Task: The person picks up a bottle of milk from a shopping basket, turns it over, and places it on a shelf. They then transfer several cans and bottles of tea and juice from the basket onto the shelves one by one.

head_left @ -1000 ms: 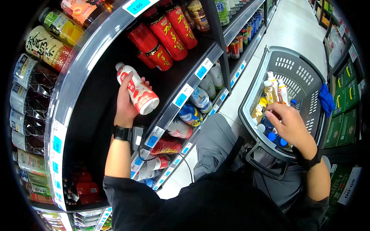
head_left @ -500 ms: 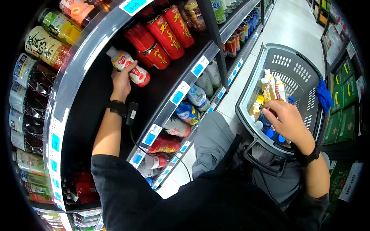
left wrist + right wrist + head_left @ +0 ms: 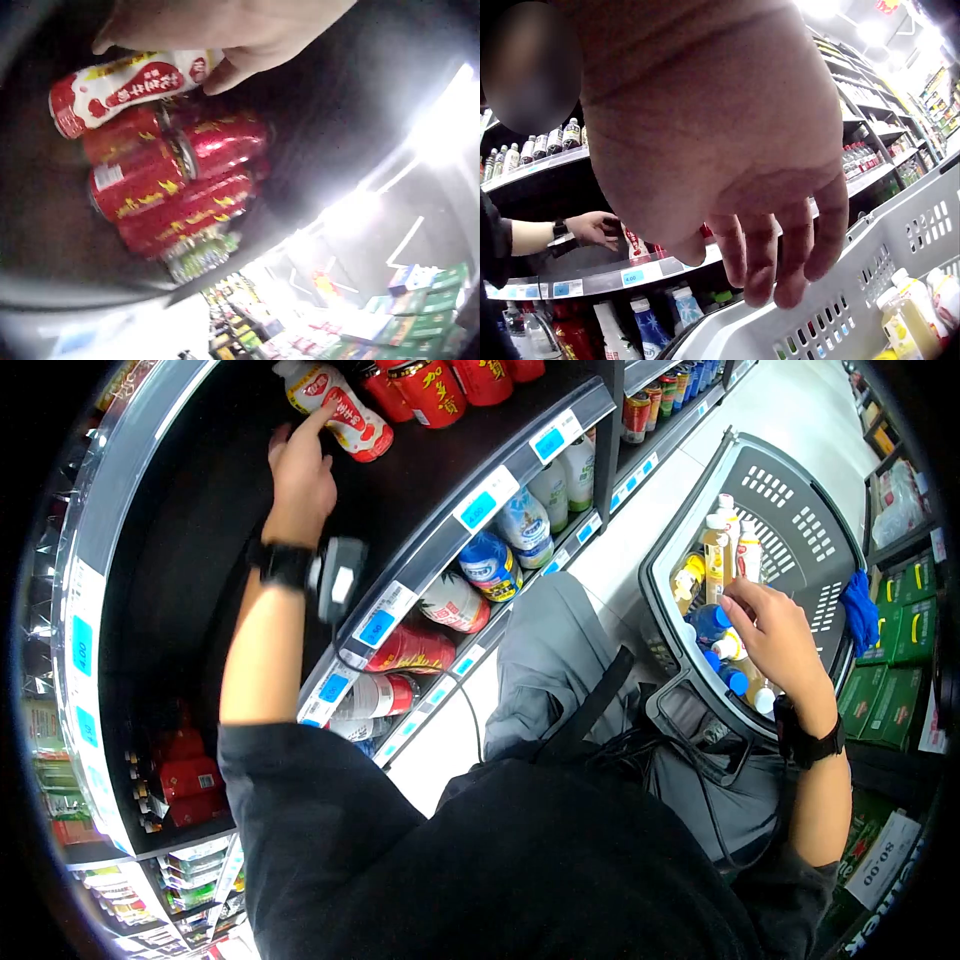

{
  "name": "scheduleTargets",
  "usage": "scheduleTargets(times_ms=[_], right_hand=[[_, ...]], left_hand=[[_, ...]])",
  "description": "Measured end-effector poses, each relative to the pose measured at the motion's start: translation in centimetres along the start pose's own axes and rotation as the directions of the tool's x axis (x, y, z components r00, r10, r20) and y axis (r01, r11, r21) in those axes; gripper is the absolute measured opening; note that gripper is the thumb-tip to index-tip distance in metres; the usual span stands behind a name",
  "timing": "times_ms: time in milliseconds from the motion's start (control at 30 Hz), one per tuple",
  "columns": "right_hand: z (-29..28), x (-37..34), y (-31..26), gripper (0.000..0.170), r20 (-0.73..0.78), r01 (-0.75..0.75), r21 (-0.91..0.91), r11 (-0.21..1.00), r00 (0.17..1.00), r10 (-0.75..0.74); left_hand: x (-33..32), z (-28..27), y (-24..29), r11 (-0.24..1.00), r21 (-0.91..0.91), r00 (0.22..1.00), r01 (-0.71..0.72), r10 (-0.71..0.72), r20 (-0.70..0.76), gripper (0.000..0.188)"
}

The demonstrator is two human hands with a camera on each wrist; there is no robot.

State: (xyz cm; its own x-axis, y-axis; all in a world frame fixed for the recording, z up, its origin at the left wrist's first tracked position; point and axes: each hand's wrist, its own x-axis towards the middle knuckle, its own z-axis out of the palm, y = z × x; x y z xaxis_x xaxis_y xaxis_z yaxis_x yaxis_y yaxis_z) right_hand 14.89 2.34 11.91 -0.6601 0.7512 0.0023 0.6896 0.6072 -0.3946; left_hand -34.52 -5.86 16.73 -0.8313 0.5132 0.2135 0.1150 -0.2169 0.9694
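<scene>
A white and red bottle (image 3: 345,420) is on the dark shelf, close beside several red cans (image 3: 430,395). At the bottle my left hand (image 3: 302,485) has its index finger touching the label, the other fingers loosely bent. The left wrist view shows that bottle (image 3: 131,86) alongside the cans (image 3: 142,184), with thumb and fingers around its upper end. Over the near side of a grey basket (image 3: 765,468) hangs my right hand (image 3: 780,635), fingers loosely bent and holding nothing. Several bottles lie in the basket, among them a pale yellow one (image 3: 714,555).
Price tags line the shelf's front lip (image 3: 440,565). More bottles stand on the shelf below, including a blue one (image 3: 490,565). A blue cloth (image 3: 858,610) hangs on the basket's rim; green boxes (image 3: 905,625) are stacked to the right. A cable (image 3: 455,675) trails from the left wrist.
The bottle has gone from tilted in my left hand's grip to a place beside the red cans, and the grip has loosened. My right hand has stayed over the basket.
</scene>
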Motion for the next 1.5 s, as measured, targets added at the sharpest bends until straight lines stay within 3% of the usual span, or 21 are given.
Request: scheduleTargets(times_ms=[100,167,267,400,433,467,567,667,767,833,900,1033,1067,1167,1233,1300,1333,1367,1433,1467,1500], right_hand=[[0.0,0.1,-0.1,0.024,0.050,-0.016,-0.014,1.000,0.999,0.017],[0.0,0.4,0.1,0.024,0.079,-0.017,-0.018,1.000,0.997,0.018],[0.9,0.7,1.5,0.025,0.162,-0.039,-0.077,0.996,0.986,0.051],[2.8,2.2,7.2,0.031,0.196,-0.082,-0.003,0.997,0.977,0.081],[2.5,2.9,7.9,0.034,0.209,-0.138,-0.027,0.990,0.968,0.141],[2.9,3.3,10.7,0.036,0.172,-0.166,0.067,0.984,0.973,0.153],[1.3,3.0,13.3,0.035,0.095,-0.205,0.003,0.979,0.974,0.203],[1.3,2.0,14.5,0.035,0.223,-0.293,-0.069,0.954,0.927,0.300],[2.9,0.9,16.2,0.035,0.481,-0.397,-0.050,0.916,0.794,0.371],[4.0,-0.1,18.0,0.039,0.611,-0.549,-0.103,0.829,0.624,0.488],[4.0,-1.4,18.3,0.043,0.709,-0.483,-0.205,0.851,0.526,0.469],[4.6,-3.5,19.5,0.043,0.731,-0.598,-0.145,0.788,0.472,0.493],[4.4,-4.1,19.5,0.043,0.723,-0.604,-0.082,0.793,0.511,0.464],[2.2,-3.4,15.3,0.041,0.823,-0.605,-0.156,0.781,0.358,0.442],[1.2,-2.2,13.9,0.043,0.865,-0.507,-0.109,0.855,0.375,0.333],[3.5,-0.5,16.4,0.050,0.888,-0.271,-0.155,0.950,0.383,0.254],[4.4,0.0,16.5,0.052,0.819,-0.119,-0.238,0.964,0.508,0.265],[5.1,0.7,16.8,0.056,0.812,-0.016,-0.242,0.970,0.545,0.211],[7.9,1.8,18.5,0.056,0.693,0.001,-0.360,0.933,0.670,0.267],[9.4,2.9,19.3,0.071,0.744,0.042,-0.415,0.909,0.591,0.312],[11.0,4.0,20.2,0.065,0.774,0.115,-0.467,0.877,0.532,0.343]], left_hand=[[-9.2,0.3,2.4,0.993,-0.118,0.993,0.030,-0.016,0.116,0.046],[-13.5,0.0,2.5,0.986,-0.150,0.967,0.070,-0.030,0.252,0.040],[-20.0,0.7,0.7,0.973,0.155,0.896,-0.173,0.090,0.435,0.032],[-24.8,3.7,-2.6,0.711,0.324,0.653,-0.624,0.247,0.716,0.032],[-25.9,4.2,-3.3,0.755,0.339,0.653,-0.561,0.152,0.742,0.033],[-26.7,5.2,-4.2,0.731,0.301,0.590,-0.612,0.169,0.789,0.033],[-28.7,8.0,-5.2,0.686,0.188,0.441,-0.703,0.213,0.872,0.034],[-29.3,10.6,-6.2,0.683,0.087,0.319,-0.725,0.221,0.922,0.037],[-30.0,13.1,-6.8,0.467,0.069,0.192,-0.881,0.220,0.956,0.041],[-30.9,14.1,-7.9,0.473,0.072,0.172,-0.878,0.170,0.970,0.040],[-31.9,14.5,-8.7,0.478,0.080,0.155,-0.874,0.119,0.981,0.039],[-32.4,14.8,-10.8,0.688,0.031,0.213,-0.725,0.182,0.960,0.031],[-32.4,14.8,-11.2,0.734,-0.005,0.206,-0.679,0.197,0.958,0.030],[-32.5,14.3,-10.7,0.775,-0.031,0.199,-0.631,0.200,0.959,0.028],[-32.7,14.3,-10.3,0.793,-0.064,0.169,-0.606,0.207,0.964,0.026],[-32.8,14.4,-9.9,0.809,-0.031,0.151,-0.587,0.147,0.978,0.024],[-33.0,14.2,-9.6,0.809,-0.005,0.159,-0.587,0.121,0.980,0.023],[-33.1,14.3,-9.5,0.809,0.016,0.174,-0.588,0.107,0.979,0.023],[-33.1,14.5,-9.5,0.813,0.051,0.195,-0.580,0.078,0.978,0.021],[-33.1,14.4,-9.6,0.812,0.058,0.200,-0.580,0.072,0.977,0.020],[-33.2,14.4,-9.8,0.810,0.070,0.210,-0.582,0.067,0.975,0.020]])
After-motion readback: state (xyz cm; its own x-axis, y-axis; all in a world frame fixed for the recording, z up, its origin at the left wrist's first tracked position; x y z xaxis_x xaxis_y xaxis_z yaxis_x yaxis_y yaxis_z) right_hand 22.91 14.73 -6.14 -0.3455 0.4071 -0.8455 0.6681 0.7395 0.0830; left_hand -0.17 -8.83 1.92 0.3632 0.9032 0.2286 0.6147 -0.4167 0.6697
